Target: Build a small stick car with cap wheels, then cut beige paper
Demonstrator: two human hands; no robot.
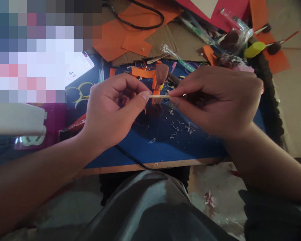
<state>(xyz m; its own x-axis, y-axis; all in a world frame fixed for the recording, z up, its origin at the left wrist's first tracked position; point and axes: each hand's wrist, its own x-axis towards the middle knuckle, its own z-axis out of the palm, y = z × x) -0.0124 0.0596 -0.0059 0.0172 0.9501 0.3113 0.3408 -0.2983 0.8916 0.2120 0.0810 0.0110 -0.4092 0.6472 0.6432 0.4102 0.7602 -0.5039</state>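
Grey trousers [142, 207] fill the near edge, on the close side of a thin pale stick [159, 96] that is held level between two hands over a blue tabletop [145, 152]. At the stick's left end, the left hand [112, 110] pinches with thumb and forefinger, its other fingers loosely curled. At the stick's right end, the right hand [215, 100] does likewise, thumb and forefinger nearly together on the wood; whatever its palm hides, I cannot tell.

Handling the stick by both ends seems to be the step in hand; the next move probably calls for a light, even pinch, since so thin a stick could snap or twist.

Just beyond the stick is a brown rounded piece [162, 73] with orange strips about it. Pale shavings [189, 128] lie nearer than the stick, toward its right. Farther beyond the stick are orange paper [137, 47] and, off to its left, yellow rings [74, 94].
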